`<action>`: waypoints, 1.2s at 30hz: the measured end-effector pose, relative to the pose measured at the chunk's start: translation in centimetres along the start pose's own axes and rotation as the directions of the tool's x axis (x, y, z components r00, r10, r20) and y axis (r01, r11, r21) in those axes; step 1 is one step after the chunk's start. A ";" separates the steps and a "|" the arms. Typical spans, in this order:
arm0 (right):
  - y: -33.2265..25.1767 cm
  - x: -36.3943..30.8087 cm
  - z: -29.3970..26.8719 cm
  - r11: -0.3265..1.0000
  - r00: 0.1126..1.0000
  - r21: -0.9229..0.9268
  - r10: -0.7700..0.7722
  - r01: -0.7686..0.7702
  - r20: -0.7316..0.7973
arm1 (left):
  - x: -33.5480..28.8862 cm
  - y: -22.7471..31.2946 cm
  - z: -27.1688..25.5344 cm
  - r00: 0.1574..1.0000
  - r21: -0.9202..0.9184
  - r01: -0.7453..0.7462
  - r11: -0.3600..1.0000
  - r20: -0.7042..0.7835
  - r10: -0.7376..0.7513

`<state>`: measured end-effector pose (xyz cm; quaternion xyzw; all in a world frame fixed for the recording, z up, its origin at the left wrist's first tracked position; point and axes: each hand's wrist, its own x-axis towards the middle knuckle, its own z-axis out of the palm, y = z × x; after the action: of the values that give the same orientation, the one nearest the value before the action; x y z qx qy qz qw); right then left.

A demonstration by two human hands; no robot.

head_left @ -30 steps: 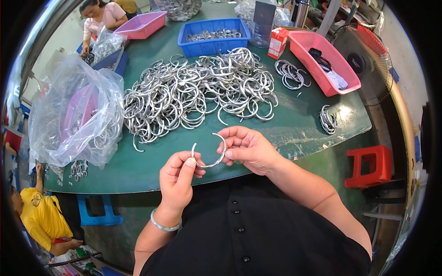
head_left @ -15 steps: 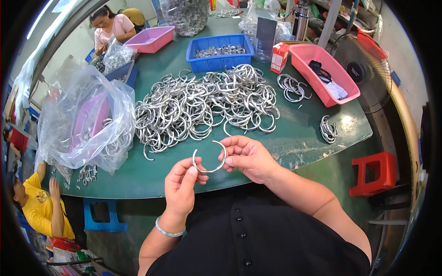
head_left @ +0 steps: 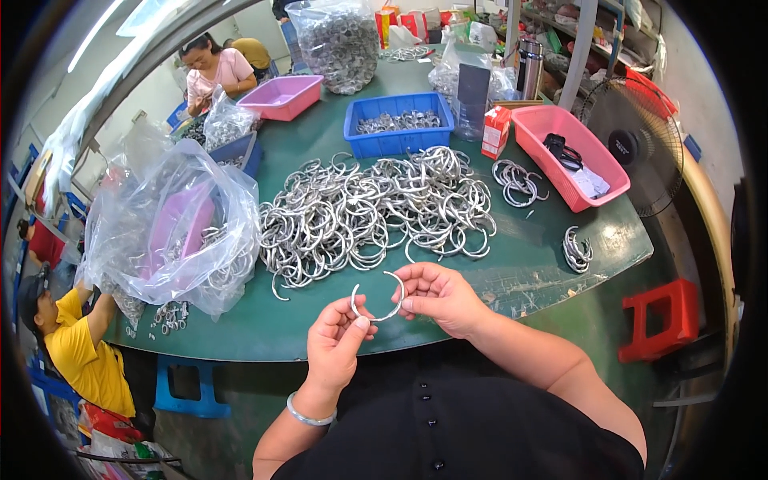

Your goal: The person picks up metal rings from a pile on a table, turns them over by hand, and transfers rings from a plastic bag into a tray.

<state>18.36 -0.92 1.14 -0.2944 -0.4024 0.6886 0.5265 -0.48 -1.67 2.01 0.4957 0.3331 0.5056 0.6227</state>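
A silver open cuff bangle (head_left: 386,318) is held up between both my hands, its gap facing away from me. My left hand (head_left: 336,339) pinches its left side between thumb and fingers. With thumb and fingertips, my right hand (head_left: 442,301) grips the right side of the same bangle. Just beyond my hands, a big heap of similar silver bangles (head_left: 376,210) lies on the green table (head_left: 312,314). A smaller bunch of bangles (head_left: 518,183) sits right of the heap, and another small stack (head_left: 577,250) lies near the table's right edge.
A blue bin (head_left: 398,144) of small metal pieces stands behind the heap. Right of it are a red-white carton (head_left: 495,132), a pink basket (head_left: 572,160) and a fan (head_left: 628,144). At left, a clear plastic bag (head_left: 172,232) bulges beside a person in yellow (head_left: 88,356). A red stool (head_left: 659,320) stands right.
The view has shifted, so the table and my hands sit lower and further right in the picture. Both hands keep their hold on the bangle. The person in yellow has moved an arm toward the bag.
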 end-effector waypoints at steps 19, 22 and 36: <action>-1.1 0.4 0.6 0.980 0.999 -0.197 0.031 -0.024 0.033 | 0.7 0.1 -1.3 0.987 -0.204 0.146 0.968 -0.038 -0.157; -1.0 0.4 0.5 0.980 0.998 -0.194 0.046 -0.039 0.032 | 0.8 0.0 -1.4 0.982 -0.230 0.171 0.958 -0.039 -0.184; -0.8 0.6 0.1 0.973 0.994 -0.208 0.107 -0.103 0.009 | 1.0 -0.2 -1.1 0.981 -0.260 0.173 0.950 -0.038 -0.189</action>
<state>18.50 -0.24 1.84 -0.3616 -0.4610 0.6727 0.4518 -1.20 -0.40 1.56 0.3626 0.3285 0.5002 0.7144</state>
